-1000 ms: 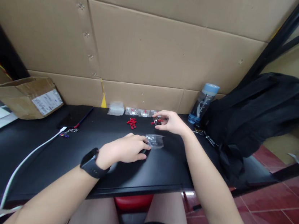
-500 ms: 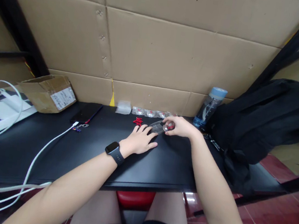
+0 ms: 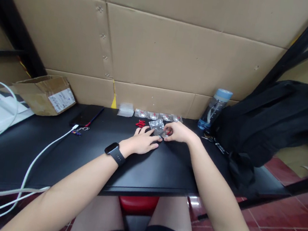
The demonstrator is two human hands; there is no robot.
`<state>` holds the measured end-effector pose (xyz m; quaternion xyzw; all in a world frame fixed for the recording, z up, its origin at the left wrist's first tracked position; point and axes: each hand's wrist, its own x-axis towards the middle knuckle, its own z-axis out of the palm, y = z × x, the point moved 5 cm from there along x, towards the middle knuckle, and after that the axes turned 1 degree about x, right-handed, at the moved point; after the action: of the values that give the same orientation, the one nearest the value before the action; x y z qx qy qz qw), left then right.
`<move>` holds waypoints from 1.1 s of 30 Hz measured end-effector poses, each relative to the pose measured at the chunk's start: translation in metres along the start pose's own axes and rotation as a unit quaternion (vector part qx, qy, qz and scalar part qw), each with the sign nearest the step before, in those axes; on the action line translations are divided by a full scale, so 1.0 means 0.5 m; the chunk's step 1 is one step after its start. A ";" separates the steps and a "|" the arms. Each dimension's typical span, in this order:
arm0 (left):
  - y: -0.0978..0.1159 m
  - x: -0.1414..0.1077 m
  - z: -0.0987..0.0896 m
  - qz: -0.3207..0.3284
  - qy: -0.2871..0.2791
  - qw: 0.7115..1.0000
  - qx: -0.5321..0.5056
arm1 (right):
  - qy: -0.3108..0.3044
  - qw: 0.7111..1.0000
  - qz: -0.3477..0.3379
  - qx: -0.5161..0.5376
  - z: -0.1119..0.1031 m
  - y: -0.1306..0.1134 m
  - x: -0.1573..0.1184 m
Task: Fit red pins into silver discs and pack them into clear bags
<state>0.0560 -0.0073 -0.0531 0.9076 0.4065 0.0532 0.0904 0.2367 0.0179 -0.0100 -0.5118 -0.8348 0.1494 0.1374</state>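
A clear, crinkled plastic bag (image 3: 157, 125) lies on the black table between my hands. My right hand (image 3: 180, 133) is closed on the bag's right end, where a small round clear item with red in it (image 3: 168, 132) shows partly behind the fingers. My left hand (image 3: 142, 143) lies palm down with its fingers apart, fingertips on the bag's near left edge. Just beyond the left fingers is a small pile of red strips (image 3: 140, 123). Several clear packets with red inside (image 3: 153, 115) stand in a row at the back, beside a stack of flat clear bags (image 3: 126, 110).
Left of my hands are a phone (image 3: 87, 115) on a white cable (image 3: 43, 150) and an open cardboard box (image 3: 45, 94). A water bottle (image 3: 215, 108) and a black backpack (image 3: 270, 126) stand on the right. A cardboard wall (image 3: 161, 52) closes off the back.
My right hand has moved slightly left, toward my left hand, with the round item. The bag, stretched flat before, now looks crumpled and bunched upward. My left hand stays about where it was.
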 end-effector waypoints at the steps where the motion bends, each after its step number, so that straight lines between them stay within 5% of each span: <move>1: 0.001 0.000 -0.001 0.001 -0.004 1.000 0.003 | 0.001 1.000 -0.002 0.000 0.005 -0.002 0.002; 14: 0.005 -0.002 -0.006 0.006 -0.015 1.000 0.008 | -0.022 0.996 -0.033 0.073 0.009 0.004 0.008; 33: 0.004 -0.006 -0.001 0.002 -0.023 0.999 0.032 | -0.085 0.996 -0.026 -0.008 0.003 -0.008 -0.004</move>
<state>0.0557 -0.0108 -0.0523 0.9116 0.4044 0.0195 0.0709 0.2337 0.0144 -0.0100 -0.4763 -0.8576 0.1825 0.0657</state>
